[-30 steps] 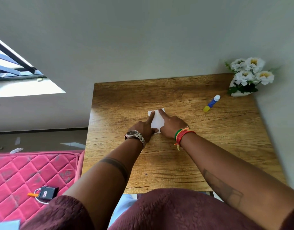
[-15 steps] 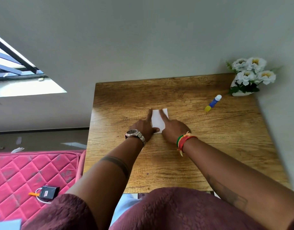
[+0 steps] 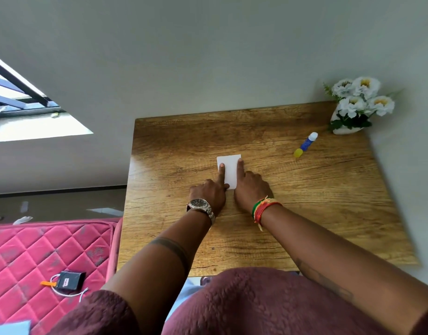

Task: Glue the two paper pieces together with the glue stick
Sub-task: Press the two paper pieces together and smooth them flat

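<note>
Pressing my left hand and right hand onto the paper mid-table — forefingers straight, other fingers curled, gripping nothing. Glue stick lies capped, well right of the paper; gluing looks done — only smoothing left.

Both arms reach forward, left hand and right hand each with index finger extended.

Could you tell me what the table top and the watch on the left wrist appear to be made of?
The table looks like wood or a wood-grain laminate: brown grain lines and knots show, with a soft sheen near its left edge. The watch seems to be metal: its silver-toned link band and bezel glint, round a dark dial.
</note>
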